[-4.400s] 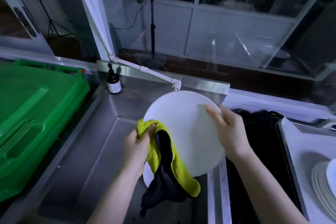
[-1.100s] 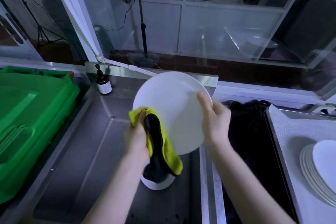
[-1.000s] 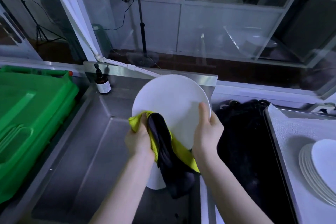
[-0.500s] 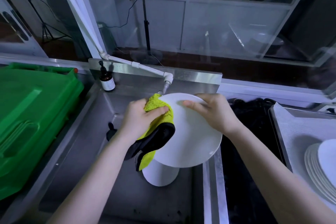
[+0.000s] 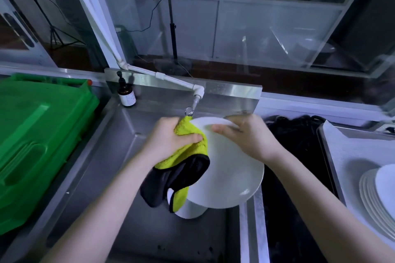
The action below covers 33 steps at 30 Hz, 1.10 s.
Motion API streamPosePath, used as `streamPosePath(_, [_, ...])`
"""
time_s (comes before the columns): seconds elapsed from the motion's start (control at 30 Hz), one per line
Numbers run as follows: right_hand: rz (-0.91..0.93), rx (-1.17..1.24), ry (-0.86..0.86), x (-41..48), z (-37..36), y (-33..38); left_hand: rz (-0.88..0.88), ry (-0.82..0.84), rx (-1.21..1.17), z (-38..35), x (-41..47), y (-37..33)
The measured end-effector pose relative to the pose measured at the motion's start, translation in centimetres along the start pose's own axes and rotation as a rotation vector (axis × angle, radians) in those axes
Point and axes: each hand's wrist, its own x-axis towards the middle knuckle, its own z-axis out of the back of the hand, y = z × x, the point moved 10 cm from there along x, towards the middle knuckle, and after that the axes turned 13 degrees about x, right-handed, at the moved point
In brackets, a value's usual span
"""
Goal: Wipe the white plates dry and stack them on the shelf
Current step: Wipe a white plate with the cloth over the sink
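In the head view, you hold a plain round white plate (image 5: 230, 173) at the centre of the frame, tilted over the steel sink (image 5: 102, 177). Your right hand (image 5: 249, 137) has its fingers curled over the plate's far rim. Your left hand (image 5: 168, 141) clutches a yellow-and-black cloth (image 5: 186, 162) against the plate's left edge. Both hands are motion-blurred. A white object (image 5: 192, 210) below the plate is mostly hidden. A stack of white plates (image 5: 372, 198) on the counter (image 5: 350, 151) is cut off at the right edge. A green plastic bin (image 5: 38, 134) fills the left. A brown pump bottle (image 5: 126, 95) and a white tap pipe (image 5: 171, 80) sit behind the sink, with glass partitions beyond.
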Motion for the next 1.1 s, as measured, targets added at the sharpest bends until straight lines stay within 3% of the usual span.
streamPosePath(0.07, [0.019, -0.011, 0.029, 0.2, -0.5, 0.3, -0.046, 0.032, 0.022, -0.6, 0.1, -0.7])
streamPosePath(0.17, [-0.098, 0.176, -0.101, 0.3, 1.4, -1.5, 0.071, -0.151, -0.137, 1.1, 0.1, 1.0])
streamPosePath(0.3, [-0.264, 0.571, -0.567, -1.6, 3.2, -4.7, 0.503, -0.425, -0.620, -0.1, -2.2, 6.2])
streamPosePath(0.37, [-0.384, 0.737, -0.809, -3.6, 1.1, -6.4, 0.714, -0.463, -0.767, -3.2, -4.0, 7.4])
streamPosePath(0.43, [-0.477, 0.832, -0.913, -5.1, -1.2, -7.6, 0.844, -0.474, -0.844, -5.6, -5.6, 7.8])
streamPosePath(0.53, [-0.480, 0.762, -0.684, -4.6, -1.6, -7.7, 0.800, -0.557, -0.843, -4.0, -6.3, 8.3])
streamPosePath(0.6, [-0.360, 0.648, -0.507, -3.2, 0.6, -6.5, 0.674, -0.549, -0.726, -1.6, -5.4, 8.3])
streamPosePath(0.7, [-0.213, 0.490, -0.214, -0.5, 3.0, -3.7, 0.460, -0.424, -0.520, 0.9, -3.5, 6.6])
streamPosePath(0.83, [-0.066, 0.018, 0.157, 1.1, -0.1, -0.6, 0.125, -0.205, -0.160, 1.4, -1.5, 1.5])
streamPosePath(0.97, [0.058, 0.025, 0.062, 0.4, -0.9, 0.4, 0.058, -0.141, -0.138, 1.0, -1.3, 0.6])
streamPosePath(1.1, [-0.070, 0.263, -0.114, -0.3, 0.5, -2.4, 0.273, -0.274, -0.326, 1.0, -2.7, 4.2])
